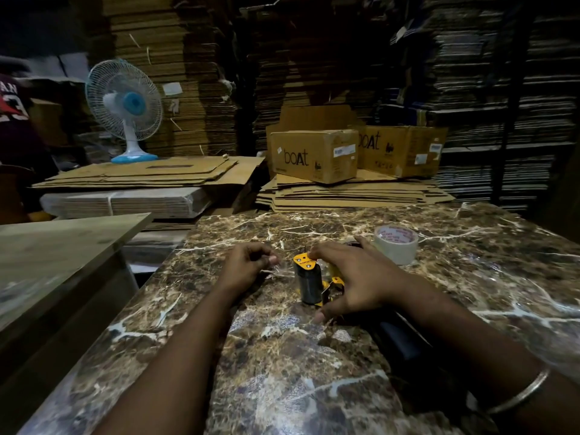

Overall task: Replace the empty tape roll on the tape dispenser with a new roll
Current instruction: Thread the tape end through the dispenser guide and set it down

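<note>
A yellow and black tape dispenser [309, 282] lies on the brown marble table [314, 372], its black roller facing me. My right hand [348, 277] is spread over its right side, gripping it from above. My left hand [248, 266] hovers just left of the dispenser with its fingers pinched together, perhaps on a thin clear tape end; I cannot tell. A full roll of clear tape [397, 244] stands flat on the table behind my right hand, untouched.
A wooden table [56, 246] stands at the left. Behind are flattened cardboard stacks [351, 191], two "boat" boxes [314, 155], a white and blue fan [125, 108] and a person [15, 120] at far left. A dark object [398, 340] lies under my right forearm.
</note>
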### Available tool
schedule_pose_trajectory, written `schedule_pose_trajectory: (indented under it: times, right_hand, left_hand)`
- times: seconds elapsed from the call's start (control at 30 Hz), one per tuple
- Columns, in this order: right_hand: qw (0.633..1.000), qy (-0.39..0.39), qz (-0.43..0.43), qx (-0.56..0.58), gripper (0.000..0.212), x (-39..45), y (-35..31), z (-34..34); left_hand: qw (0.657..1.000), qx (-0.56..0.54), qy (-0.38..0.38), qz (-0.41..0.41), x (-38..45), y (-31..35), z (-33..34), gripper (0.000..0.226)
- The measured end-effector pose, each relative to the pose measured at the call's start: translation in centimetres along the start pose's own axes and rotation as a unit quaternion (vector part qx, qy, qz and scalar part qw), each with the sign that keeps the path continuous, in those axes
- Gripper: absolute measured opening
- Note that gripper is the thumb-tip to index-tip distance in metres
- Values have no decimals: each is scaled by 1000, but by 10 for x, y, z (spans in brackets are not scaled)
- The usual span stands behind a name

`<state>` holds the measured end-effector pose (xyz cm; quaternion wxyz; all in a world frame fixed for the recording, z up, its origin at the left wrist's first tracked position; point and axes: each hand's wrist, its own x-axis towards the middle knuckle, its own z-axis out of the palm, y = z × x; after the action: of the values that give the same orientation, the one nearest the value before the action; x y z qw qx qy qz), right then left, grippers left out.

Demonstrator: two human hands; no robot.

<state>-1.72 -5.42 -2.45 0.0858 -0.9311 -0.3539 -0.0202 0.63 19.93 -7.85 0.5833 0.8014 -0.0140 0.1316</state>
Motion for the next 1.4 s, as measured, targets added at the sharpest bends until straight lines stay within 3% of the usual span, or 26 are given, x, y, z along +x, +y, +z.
schedule_pose_trajectory:
  times: [0.2, 0.47, 1.1, 1.4]
  right_hand:
    - [999, -41, 10, 17, 104, 11, -8, -16]
    - [998, -34, 22, 45, 111, 11, -12, -23]
    - [997, 55, 44, -8, 68, 24, -21, -15]
    - [992, 90, 32, 87, 59, 41, -2, -8]
  left_hand:
    - [999, 35, 6, 13, 4, -2, 5, 7]
    - [999, 31, 7, 6, 4, -4, 8, 4]
    - [998, 67, 16, 9, 4, -5, 5, 4]
    - [997, 40, -71, -8, 20, -11, 3, 15]
